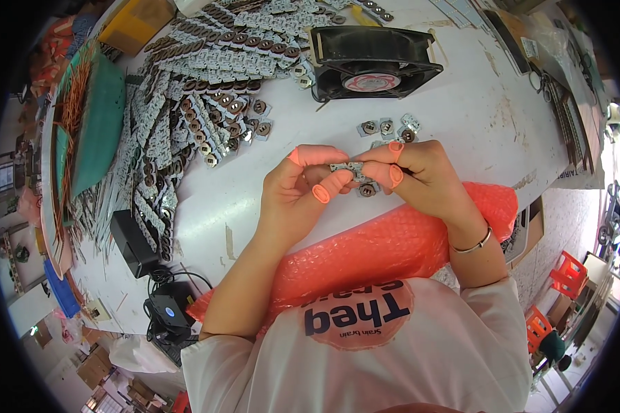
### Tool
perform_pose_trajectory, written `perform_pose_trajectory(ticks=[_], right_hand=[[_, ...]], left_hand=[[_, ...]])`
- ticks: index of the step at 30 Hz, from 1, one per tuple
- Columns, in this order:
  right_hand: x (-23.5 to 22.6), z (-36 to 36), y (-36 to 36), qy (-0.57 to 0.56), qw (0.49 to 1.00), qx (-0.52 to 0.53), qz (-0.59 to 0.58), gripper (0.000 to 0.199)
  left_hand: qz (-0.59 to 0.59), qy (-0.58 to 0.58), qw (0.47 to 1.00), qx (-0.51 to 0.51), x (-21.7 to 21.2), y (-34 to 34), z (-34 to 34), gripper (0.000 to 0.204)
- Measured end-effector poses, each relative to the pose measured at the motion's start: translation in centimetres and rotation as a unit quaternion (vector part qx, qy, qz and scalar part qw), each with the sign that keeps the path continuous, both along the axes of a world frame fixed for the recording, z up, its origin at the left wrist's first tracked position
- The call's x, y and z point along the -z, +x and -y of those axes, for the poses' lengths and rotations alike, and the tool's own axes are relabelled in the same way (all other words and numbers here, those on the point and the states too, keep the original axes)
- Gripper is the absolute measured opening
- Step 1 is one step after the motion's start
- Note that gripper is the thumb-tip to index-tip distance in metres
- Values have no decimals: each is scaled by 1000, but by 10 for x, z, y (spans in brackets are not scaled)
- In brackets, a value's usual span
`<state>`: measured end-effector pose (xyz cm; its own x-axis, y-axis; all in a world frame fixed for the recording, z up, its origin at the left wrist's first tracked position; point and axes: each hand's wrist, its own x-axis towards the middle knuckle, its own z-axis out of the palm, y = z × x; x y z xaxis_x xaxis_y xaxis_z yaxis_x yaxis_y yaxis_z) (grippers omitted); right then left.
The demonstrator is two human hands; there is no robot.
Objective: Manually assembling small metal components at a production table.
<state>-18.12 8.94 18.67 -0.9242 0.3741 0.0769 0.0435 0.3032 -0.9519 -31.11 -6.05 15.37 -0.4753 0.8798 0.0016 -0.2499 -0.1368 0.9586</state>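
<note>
Both hands meet at the centre of the head view, above a white, scuffed table (503,117). The left hand (293,196) and the right hand (420,175) hold between them a short strip of small circuit boards (346,167): flat, pale grey, with dark round parts on it. The fingers (320,193) of each hand wear orange rubber caps on their tips. The left thumb and forefinger are closed on the strip's left end; the right fingers are clamped on its right end. The strip lies level between the two hands.

At 12 o'clock from the hands, a small cluster of separated boards (387,128) lies loose on the table, each roughly square with a brown round part at its middle. One more single board (367,190) lies just under the strip. Further out at 12 o'clock lies a black square fan (372,62) with a round hub. From 9 to 11 o'clock a large heap of uncut board strips (200,89) spreads over the table. At 6 o'clock a sheet of orange-pink bubble wrap (386,248), soft and dimpled, lies at the table's near edge under both forearms. A thin metal bracelet (475,244) circles the right wrist.
</note>
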Motion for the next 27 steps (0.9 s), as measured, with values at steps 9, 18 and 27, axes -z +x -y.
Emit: perform_pose_trajectory(ticks=[9,18,27], right_hand=[[-2,7,4,-343,935,-33,79,21],[1,2,6,-530,845,-63,23,21],[12,9,2,-71,997,39,-20,16]], left_hand=[[204,-64,975,60,-16,-6,4,24],[235,-22,970,54,-13,-1,4,23],[-205,53,977,-27,1,4,2,29]])
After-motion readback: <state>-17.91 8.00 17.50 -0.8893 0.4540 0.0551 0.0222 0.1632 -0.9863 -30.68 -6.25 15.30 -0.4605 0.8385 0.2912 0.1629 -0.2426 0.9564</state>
